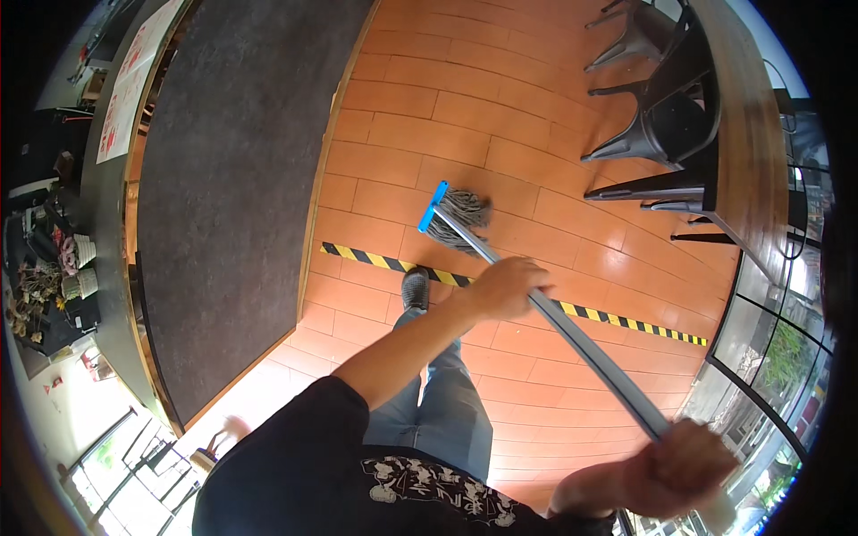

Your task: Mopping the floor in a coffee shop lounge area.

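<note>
Both my hands grip the metal handle [596,358] of a string mop, which slants from the picture's middle to the lower right. Around the handle's middle my left hand [511,288] is closed. My right hand [684,465] holds it near its upper end and is slightly blurred. At the far end, a blue plastic clamp [434,206] carries the grey mop strands [466,218], which lie on the orange tiled floor [449,127]. A strip of yellow and black floor tape [375,259] crosses the tiles between the mop head and me; a dark shoe [415,288] touches it.
Along the left runs a counter with a dark front panel [241,167]. Black metal chairs [670,134] stand at the upper right beside a wooden table [754,134]. Black-framed windows [771,335] line the right side. Potted flowers [80,268] are at the far left.
</note>
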